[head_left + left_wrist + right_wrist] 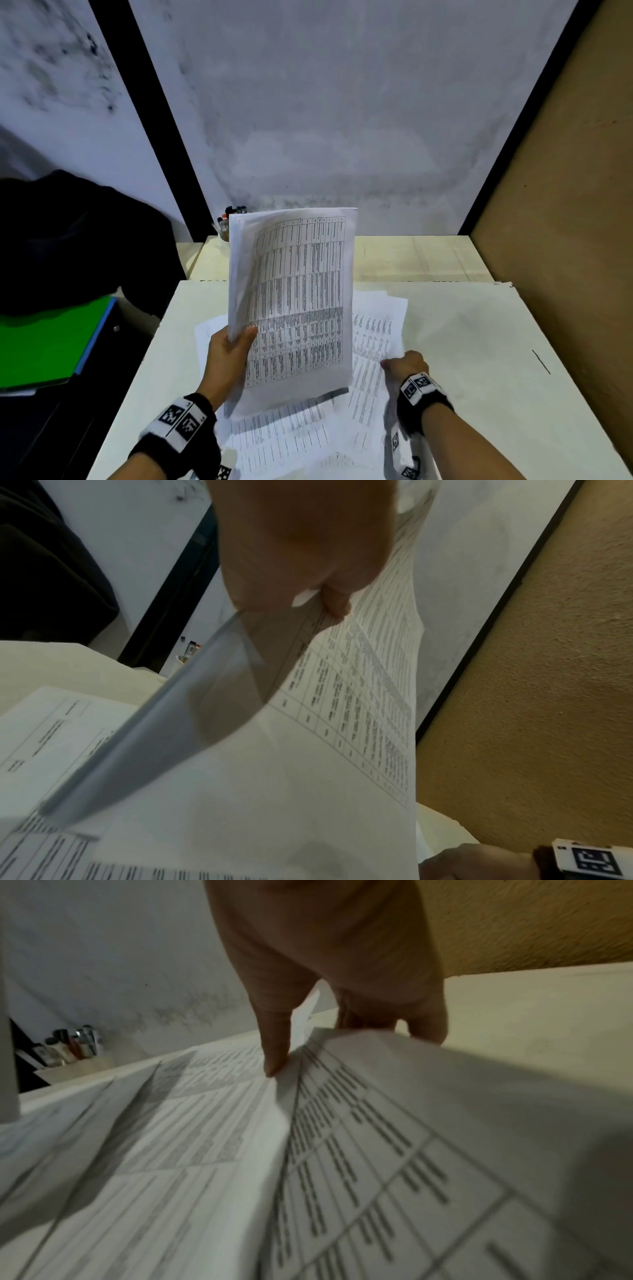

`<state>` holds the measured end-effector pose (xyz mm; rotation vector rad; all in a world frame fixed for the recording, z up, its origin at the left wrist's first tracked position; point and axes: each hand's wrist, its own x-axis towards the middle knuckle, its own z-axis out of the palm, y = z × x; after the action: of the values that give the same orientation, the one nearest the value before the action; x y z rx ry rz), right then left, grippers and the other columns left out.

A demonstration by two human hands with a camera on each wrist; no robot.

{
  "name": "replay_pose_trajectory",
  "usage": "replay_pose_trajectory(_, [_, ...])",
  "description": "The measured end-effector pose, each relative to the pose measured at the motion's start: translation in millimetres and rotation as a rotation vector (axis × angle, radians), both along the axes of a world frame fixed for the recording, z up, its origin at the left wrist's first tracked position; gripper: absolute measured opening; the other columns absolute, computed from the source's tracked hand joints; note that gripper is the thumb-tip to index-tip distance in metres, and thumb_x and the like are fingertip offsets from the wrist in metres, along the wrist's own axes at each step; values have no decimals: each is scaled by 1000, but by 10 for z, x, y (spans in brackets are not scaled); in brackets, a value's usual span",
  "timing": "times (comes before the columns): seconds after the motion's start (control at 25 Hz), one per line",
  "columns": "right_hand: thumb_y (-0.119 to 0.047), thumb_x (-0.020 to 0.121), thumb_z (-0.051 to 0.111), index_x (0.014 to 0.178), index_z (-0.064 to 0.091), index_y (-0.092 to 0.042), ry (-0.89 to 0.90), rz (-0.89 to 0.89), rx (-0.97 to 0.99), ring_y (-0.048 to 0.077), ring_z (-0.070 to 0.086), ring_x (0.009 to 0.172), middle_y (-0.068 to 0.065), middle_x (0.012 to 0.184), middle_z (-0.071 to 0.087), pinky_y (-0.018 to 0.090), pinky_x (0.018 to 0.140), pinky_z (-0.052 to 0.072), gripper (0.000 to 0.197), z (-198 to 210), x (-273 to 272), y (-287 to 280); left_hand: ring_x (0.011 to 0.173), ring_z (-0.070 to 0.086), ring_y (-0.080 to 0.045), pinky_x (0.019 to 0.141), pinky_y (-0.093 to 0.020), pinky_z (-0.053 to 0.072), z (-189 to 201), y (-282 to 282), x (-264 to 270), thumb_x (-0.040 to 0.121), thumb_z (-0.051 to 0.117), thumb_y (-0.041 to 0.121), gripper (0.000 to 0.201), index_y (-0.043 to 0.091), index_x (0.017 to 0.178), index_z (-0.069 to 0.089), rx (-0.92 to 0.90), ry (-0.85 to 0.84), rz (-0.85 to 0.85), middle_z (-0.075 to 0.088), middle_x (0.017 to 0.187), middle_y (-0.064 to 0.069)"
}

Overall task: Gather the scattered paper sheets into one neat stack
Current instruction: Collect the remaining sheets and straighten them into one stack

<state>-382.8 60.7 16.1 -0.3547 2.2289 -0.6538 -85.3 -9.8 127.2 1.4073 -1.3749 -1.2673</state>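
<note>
Paper sheets (291,308) being held upright at frame centre by left hand (229,356), freeing right hand (406,365) for pinching another sheet (373,342) off bench (479,342).

A bundle of white printed sheets (294,308), each bearing a dense ruled table of small black text, stands nearly upright above the worktop (479,342), pinched at its lower left edge and tilted slightly left, its sheets fanned a little apart at that edge. More printed sheets (373,342) lie flat and overlapping at skewed angles on the worktop beneath and to the right, one lifted at its right edge
</note>
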Motion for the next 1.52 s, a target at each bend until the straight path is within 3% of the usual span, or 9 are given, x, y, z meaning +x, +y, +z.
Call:
replay_pose_trajectory(0.28, [-8, 82, 56, 91, 62, -1, -42, 134, -195, 24, 57, 72, 17, 89, 66, 27, 64, 44, 13, 12, -7, -29, 71, 58, -28, 68, -36, 48, -36, 49, 114, 90, 54, 14, 23, -7, 83, 59, 14, 27, 88, 60, 73, -17])
replay_pose_trajectory(0.48, [-3, 87, 58, 121, 58, 2, 143, 244, -540, 19, 59, 96, 18, 115, 65, 26, 82, 41, 34, 788, -388, -9, 85, 64, -42, 80, -52, 51, -51, 1, 178, 90, 53, 12, 23, -10, 89, 60, -13, 53, 151, 66, 87, -31])
replay_pose_trajectory(0.68, [-3, 82, 63, 99, 64, -12, -7, 155, -932, -4, 68, 66, -16, 72, 75, 20, 65, 57, 19, 1806, -694, 128, 90, 63, -47, 83, -59, 50, -83, -106, 128, 89, 55, 20, 26, -5, 89, 60, -11, 89, 186, 65, 93, -34])
replay_pose_trajectory(0.8, [-30, 64, 76, 91, 68, -11, -174, 168, -974, 12, 71, 70, -6, 76, 77, 22, 64, 58, 34, 1983, -617, 70, 82, 65, -38, 74, -49, 54, 12, -98, -21, 88, 56, 27, 27, 0, 89, 61, -5, 85, 79, 67, 85, -24])
replay_pose_trajectory(0.92, [-17, 82, 65, 97, 66, -6, -154, 206, -854, 25, 65, 74, -3, 72, 74, 24, 59, 53, 18, 1747, -308, -115, 75, 69, -26, 59, -28, 54, 166, -21, -215, 90, 53, 18, 18, 4, 90, 64, 7, 75, -112, 72, 78, -10])
replay_pose_trajectory(1.08, [-6, 90, 54, 115, 55, -16, -233, 188, -853, 13, 64, 88, 1, 100, 67, 19, 69, 51, 27, 1486, -12, -265, 50, 63, -4, 51, -18, 49, 333, 42, -321, 92, 45, 2, 28, 10, 72, 64, 22, 69, -310, 69, 54, 4])
replay_pose_trajectory(1.24, [0, 89, 54, 120, 45, -22, -261, 199, -882, -2, 69, 72, 1, 99, 67, 9, 59, 52, 39, 1520, 4, -306, 50, 57, -12, 45, -15, 46, 356, 21, -305, 96, 38, 10, 46, 24, 60, 62, 113, 168, -251, 63, 47, 4])
replay_pose_trajectory(1.4, [4, 89, 52, 106, 57, -25, -113, 222, -998, -8, 64, 90, -12, 103, 66, 8, 80, 51, 34, 1568, 105, -270, 96, 67, -25, 84, -39, 54, 339, 14, -312, 88, 37, 58, 48, 23, 110, 62, 190, 331, -224, 74, 100, -1])
replay_pose_trajectory(1.52, [1, 90, 53, 117, 53, -19, -96, 208, -1060, -13, 61, 93, -12, 109, 63, 5, 82, 48, 34, 1501, 176, -216, 105, 64, -21, 92, -35, 50, 279, 25, -347, 82, 59, 37, 29, 27, 109, 60, 38, 248, -268, 73, 102, 9])
